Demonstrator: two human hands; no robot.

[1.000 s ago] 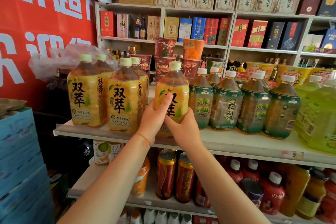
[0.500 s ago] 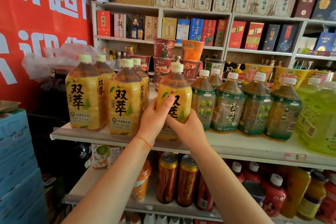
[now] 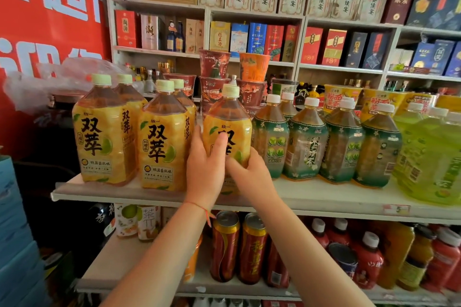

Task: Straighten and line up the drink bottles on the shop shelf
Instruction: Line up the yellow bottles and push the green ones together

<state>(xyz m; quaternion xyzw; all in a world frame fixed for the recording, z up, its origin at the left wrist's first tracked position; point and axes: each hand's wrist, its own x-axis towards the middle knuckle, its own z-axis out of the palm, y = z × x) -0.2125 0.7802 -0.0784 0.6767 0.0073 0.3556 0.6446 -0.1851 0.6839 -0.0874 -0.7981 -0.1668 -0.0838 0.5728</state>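
Note:
A yellow-labelled tea bottle (image 3: 228,119) with a pale green cap stands upright on the white shelf (image 3: 324,197), near its front edge. My left hand (image 3: 204,169) grips its left side, thumb across the label. My right hand (image 3: 252,177) wraps its lower right side. Two more yellow tea bottles (image 3: 163,142) (image 3: 102,132) stand to the left, with others behind them. To the right runs a row of green-labelled tea bottles (image 3: 306,139) with white caps, then large pale green bottles (image 3: 434,157).
Stacked instant-noodle cups (image 3: 214,65) stand behind the bottles. The shelf below holds red cans (image 3: 225,247) and red and orange bottles (image 3: 369,259). Boxed goods fill the back shelves. Blue cartons (image 3: 15,232) sit at the lower left beside a red banner.
The held yellow bottle has turned, so more of its label faces front. Both hands stay on it, with the left thumb higher on the label.

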